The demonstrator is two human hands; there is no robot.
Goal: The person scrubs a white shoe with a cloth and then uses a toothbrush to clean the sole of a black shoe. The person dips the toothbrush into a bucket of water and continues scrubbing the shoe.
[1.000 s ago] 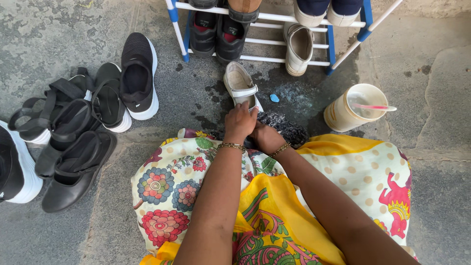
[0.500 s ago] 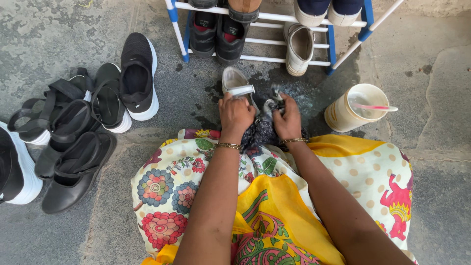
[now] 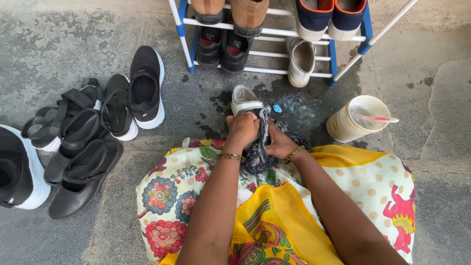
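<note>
1. Several dark shoes (image 3: 88,142) were seen lying on the stone floor (image 3: 59,44) at the left.
2. A white shoe (image 3: 244,102) was held in the middle, just before the lap, by the left hand (image 3: 242,128), whose fingers were closed around it.
3. A dark cloth (image 3: 259,147) was gripped against the shoe by the right hand (image 3: 278,142), its fingers curled shut.
4. A cream cup (image 3: 354,120) with a pink brush was stood at the right.

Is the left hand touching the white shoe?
Touching. The head view shows the left hand gripping the white shoe, its fingers wrapped over the near end, beside the dark cloth.
</note>
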